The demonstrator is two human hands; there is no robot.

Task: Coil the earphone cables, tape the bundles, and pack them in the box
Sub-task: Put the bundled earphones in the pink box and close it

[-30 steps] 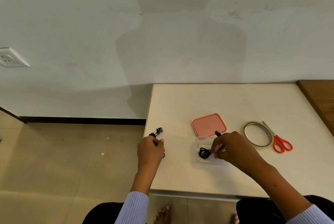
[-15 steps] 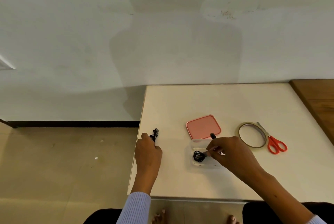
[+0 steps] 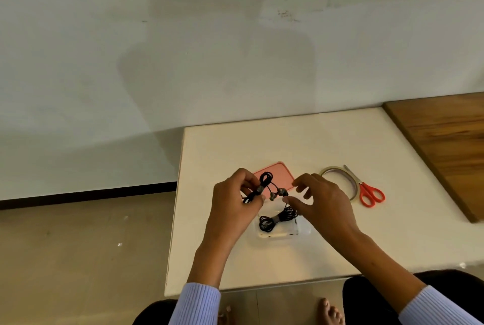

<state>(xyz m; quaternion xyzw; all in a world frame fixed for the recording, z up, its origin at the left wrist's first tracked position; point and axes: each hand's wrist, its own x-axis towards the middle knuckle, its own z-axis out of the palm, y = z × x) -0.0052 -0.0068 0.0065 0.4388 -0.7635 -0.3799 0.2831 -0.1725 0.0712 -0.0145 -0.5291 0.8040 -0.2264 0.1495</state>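
Clear plastic forms the box, which sits on the white counter nearest the person, open-topped so bundles can drop straight in; 1 taped black bundle already lies inside it. Just above the box, the left hand pinches the 2nd bundle at its taped waist between thumb and fingers, probably so the coil cannot spring loose while it is carried over; its loops stick up past the fingers and 2 earbuds dangle toward the right. The right hand hovers beside them with its grip spread, fingers loosely bent and holding nothing, seemingly poised to tuck the hanging earbuds in; whether a fingertip touches them I cannot tell. Beyond the hands the pink lid rests flat, set aside until packing is done. Farther right, the tape roll and red-handled scissors lie touching, parked within easy reach.
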